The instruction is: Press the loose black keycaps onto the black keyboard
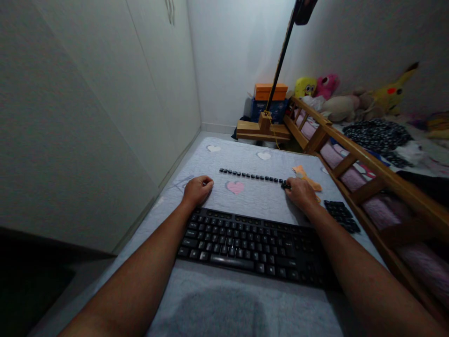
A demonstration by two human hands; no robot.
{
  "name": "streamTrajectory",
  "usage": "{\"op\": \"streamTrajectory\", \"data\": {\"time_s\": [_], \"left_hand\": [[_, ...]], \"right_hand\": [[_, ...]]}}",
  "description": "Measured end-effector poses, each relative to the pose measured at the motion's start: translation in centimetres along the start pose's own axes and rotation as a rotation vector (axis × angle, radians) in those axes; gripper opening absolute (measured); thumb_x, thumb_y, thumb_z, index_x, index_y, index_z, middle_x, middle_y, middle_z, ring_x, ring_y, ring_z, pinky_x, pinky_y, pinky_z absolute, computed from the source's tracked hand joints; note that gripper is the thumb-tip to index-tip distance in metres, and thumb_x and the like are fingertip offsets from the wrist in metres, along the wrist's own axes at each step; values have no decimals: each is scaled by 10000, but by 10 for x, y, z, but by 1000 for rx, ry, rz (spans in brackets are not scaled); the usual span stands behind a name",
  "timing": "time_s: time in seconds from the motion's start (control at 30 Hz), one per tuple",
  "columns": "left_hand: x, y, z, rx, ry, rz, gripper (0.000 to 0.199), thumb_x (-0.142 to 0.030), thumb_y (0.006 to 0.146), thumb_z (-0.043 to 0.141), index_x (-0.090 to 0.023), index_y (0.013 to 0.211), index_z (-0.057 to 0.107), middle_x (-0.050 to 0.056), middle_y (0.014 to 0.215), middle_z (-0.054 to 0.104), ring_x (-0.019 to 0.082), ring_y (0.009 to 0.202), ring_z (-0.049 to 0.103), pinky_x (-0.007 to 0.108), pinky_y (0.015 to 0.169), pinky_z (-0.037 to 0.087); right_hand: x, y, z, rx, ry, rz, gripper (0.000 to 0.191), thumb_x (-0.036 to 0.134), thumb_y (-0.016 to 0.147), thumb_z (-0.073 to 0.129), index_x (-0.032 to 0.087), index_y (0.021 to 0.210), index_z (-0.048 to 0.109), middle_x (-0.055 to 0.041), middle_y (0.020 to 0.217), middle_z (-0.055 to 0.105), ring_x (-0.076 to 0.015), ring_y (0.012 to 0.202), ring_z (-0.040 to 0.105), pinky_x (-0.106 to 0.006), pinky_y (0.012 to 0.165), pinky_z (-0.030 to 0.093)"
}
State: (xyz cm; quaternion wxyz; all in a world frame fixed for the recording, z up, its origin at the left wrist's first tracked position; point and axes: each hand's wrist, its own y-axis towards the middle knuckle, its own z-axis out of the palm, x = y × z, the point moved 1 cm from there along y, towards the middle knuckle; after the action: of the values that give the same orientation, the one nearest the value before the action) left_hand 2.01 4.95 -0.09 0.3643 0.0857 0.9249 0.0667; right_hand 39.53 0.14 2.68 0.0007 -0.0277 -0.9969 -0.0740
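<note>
A black keyboard (238,234) lies across the grey-blue cover in front of me; most keys show, while its right part is darker and looks stripped of keys. Beyond it runs a straight row of small black keycaps (253,176). My right hand (300,192) is at the row's right end, its fingertips pinching a black keycap (285,186). Left of the row, my left hand (197,191) rests on the cover with fingers curled together; whatever they hold is hidden. A block of black keycaps (341,215) sits right of my right forearm.
An orange cloth (307,179) lies just past my right hand. A wooden bed rail (365,161) borders the right side, with plush toys (340,105) behind it. White cabinet doors (105,103) stand left. A pole on a wooden base (263,128) rises beyond the far edge.
</note>
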Motion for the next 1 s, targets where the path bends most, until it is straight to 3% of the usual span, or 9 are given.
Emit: {"op": "streamTrajectory", "data": {"time_s": [0.13,0.3,0.47,0.63,0.83,1.0], "left_hand": [[1,1,1,2,-4,3,290,-393,792,510,-203,840,724,47,889,744,200,809,652,289,759,465],[3,1,2,-2,-6,18,293,-398,790,513,-203,840,726,50,898,746,208,828,657,290,753,469],[2,0,1,-2,-4,-7,290,-397,778,519,-204,837,727,50,877,746,210,799,660,292,726,464],[-2,0,-1,0,-1,-10,290,-393,779,513,-204,832,726,51,869,742,208,795,660,294,746,462],[-4,-1,-2,0,7,-8,286,-387,780,512,-202,833,723,50,878,744,203,799,655,284,759,461],[-2,-1,-2,4,2,-6,307,-396,780,505,-192,848,725,52,890,744,201,801,654,284,753,459]], "right_hand": [[3,-8,-10,-9,86,-14,250,208,801,585,157,1019,697,-104,979,702,-213,922,615,-310,820,444],[8,-37,-31,10,301,-26,280,290,811,559,179,1015,716,-73,927,716,-188,779,630,-299,707,478],[21,-83,-51,99,616,-12,308,365,796,584,181,1008,711,-80,966,715,-209,830,643,-340,761,493],[35,-119,-59,249,863,90,357,417,799,610,194,1068,685,-69,1013,719,-212,889,663,-351,810,508],[42,-133,-62,273,978,149,352,406,788,617,207,1069,693,-60,1011,732,-218,893,676,-357,806,523],[40,-133,-60,272,946,98,333,405,800,610,210,1054,701,-61,1025,725,-228,924,666,-376,853,510]]}}
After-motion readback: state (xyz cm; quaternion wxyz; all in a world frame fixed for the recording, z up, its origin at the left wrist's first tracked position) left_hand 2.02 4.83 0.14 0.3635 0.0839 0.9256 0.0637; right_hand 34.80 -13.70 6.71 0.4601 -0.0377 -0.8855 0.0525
